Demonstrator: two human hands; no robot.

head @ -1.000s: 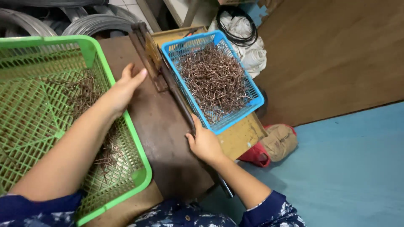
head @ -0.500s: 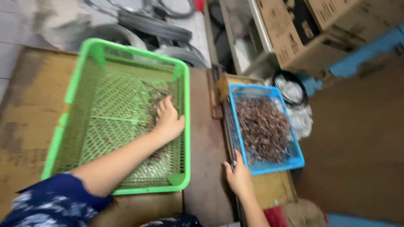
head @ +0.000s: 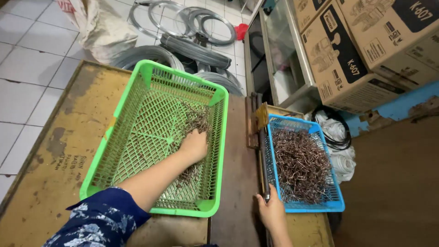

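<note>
My left hand [head: 194, 145] curls into the wire pieces [head: 197, 122] in the green basket [head: 137, 87], gathering them; my right hand [head: 270, 211] grips the blue basket [head: 315, 206]'s near-left rim, steadying it.

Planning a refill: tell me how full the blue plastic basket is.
Partly full: the blue plastic basket holds a heap of brownish bent metal wire pieces over most of its floor, below the rim.

Our left hand [head: 194, 145] rests on bent wire bits [head: 197, 122] in green basket [head: 137, 82]; right hand [head: 270, 211] grips blue basket [head: 336, 206] at bench's right edge.
</note>
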